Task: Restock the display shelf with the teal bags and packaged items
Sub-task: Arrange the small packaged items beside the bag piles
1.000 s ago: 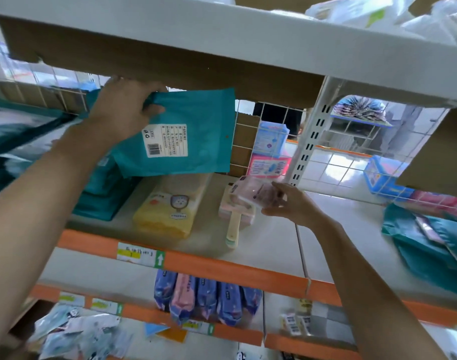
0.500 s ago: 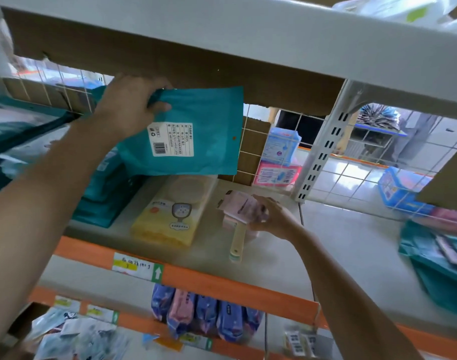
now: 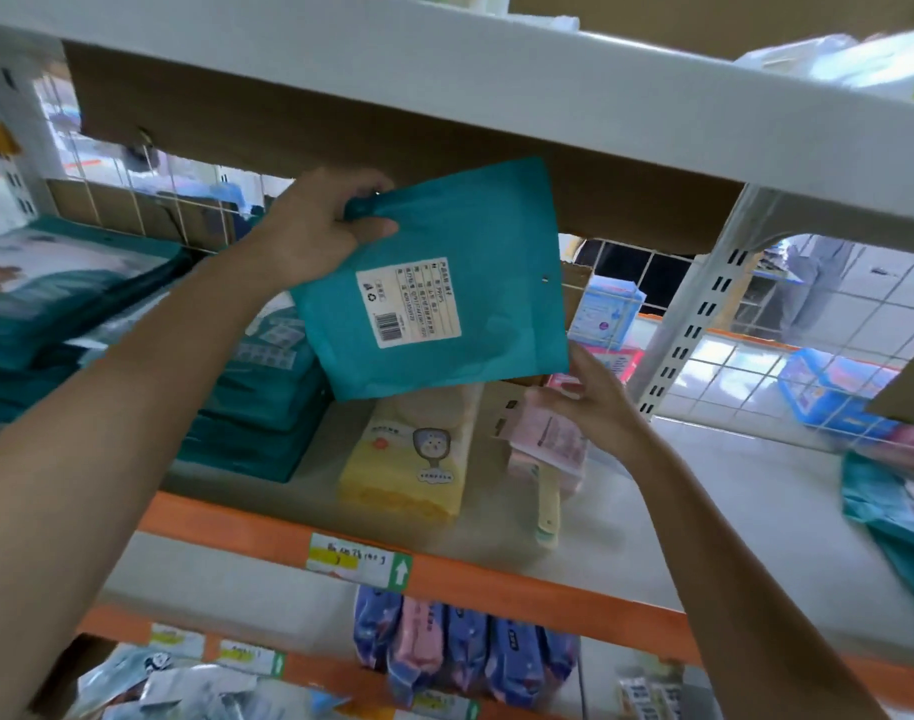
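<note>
My left hand [image 3: 320, 226] grips the top corner of a flat teal bag [image 3: 491, 283] with a white barcode label, held in the air above the middle shelf [image 3: 652, 543]. My right hand [image 3: 595, 402] holds a clear pink packet [image 3: 548, 439] just below the bag's lower right corner. Under them lie a yellow pack [image 3: 408, 470] and a pale brush-like item [image 3: 548, 506]. A stack of teal bags [image 3: 257, 423] sits on the shelf to the left.
The upper shelf board [image 3: 444, 80] hangs close above the held bag. More teal bags [image 3: 886, 506] lie at the far right. A white upright [image 3: 688, 324] and wire grid back the shelf. Blue and pink packs [image 3: 460, 646] hang below the orange rail [image 3: 496, 579].
The teal bag has tilted and swung right and lower, toward my right hand. My right hand has lifted the pink packet up off the shelf toward the bag's corner.
</note>
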`<action>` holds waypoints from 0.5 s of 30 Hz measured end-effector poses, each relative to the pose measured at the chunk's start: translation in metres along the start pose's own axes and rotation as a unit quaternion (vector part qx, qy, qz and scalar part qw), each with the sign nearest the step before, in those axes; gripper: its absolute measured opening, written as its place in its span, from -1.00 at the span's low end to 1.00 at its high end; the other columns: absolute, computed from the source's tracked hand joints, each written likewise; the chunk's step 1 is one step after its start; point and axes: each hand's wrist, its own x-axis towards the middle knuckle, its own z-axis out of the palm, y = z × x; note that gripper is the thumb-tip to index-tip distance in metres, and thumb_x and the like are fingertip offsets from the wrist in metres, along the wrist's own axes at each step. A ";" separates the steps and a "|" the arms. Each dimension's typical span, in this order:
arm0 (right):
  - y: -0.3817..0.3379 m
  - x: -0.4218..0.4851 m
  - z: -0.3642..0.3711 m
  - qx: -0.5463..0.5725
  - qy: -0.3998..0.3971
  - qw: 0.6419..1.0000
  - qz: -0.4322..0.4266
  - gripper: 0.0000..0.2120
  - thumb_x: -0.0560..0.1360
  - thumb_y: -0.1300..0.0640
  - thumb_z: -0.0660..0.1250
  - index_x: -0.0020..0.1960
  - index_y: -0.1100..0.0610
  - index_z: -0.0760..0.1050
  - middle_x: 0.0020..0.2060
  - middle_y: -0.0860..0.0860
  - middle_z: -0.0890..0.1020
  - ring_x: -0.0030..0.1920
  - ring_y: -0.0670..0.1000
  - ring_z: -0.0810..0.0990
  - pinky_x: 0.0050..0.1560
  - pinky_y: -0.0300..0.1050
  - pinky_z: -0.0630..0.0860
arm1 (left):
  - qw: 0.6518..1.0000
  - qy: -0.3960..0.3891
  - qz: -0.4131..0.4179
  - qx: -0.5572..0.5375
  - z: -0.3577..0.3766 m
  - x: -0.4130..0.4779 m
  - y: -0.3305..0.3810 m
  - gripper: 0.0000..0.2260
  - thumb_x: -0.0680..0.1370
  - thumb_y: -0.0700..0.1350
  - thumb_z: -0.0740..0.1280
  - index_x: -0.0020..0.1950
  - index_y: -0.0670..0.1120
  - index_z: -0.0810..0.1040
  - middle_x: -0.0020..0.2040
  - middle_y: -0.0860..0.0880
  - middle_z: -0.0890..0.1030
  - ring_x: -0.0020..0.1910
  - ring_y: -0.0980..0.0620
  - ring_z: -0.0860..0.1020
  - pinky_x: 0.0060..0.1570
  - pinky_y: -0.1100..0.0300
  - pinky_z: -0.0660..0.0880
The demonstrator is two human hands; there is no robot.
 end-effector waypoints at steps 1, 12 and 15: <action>-0.009 0.001 0.006 0.025 0.017 1.000 -0.006 -0.47 0.39 0.16 0.47 0.31 0.06 0.36 0.02 -0.16 0.54 -0.01 -0.29 0.53 -0.05 -0.50 0.43 | 1.000 -0.006 0.006 -0.019 -0.005 -0.001 -0.005 -0.82 0.54 -0.20 0.32 0.14 -0.14 0.54 -0.03 -0.01 0.57 -0.04 0.05 0.54 -0.01 0.13 0.47; -0.073 0.009 0.070 0.053 0.093 0.994 0.002 -0.35 0.31 0.03 0.51 0.35 0.03 0.36 0.18 -0.02 0.56 0.21 -0.03 0.52 0.20 -0.09 0.46 | 0.981 0.015 -0.064 -0.183 -0.083 0.005 -0.067 -0.64 0.52 -0.13 0.37 0.29 -0.18 0.47 0.17 -0.11 0.54 0.10 0.05 0.47 0.17 0.24 0.40; -0.089 0.009 0.091 0.064 0.093 0.994 0.005 -0.22 0.21 -0.17 0.53 0.35 -0.06 0.33 0.16 0.02 0.57 0.19 0.00 0.52 0.20 -0.07 0.46 | 0.977 0.010 -0.102 -0.188 -0.095 0.004 -0.093 -0.69 0.52 -0.13 0.36 0.22 -0.23 0.52 0.19 -0.22 0.56 0.09 -0.06 0.51 0.25 0.01 0.43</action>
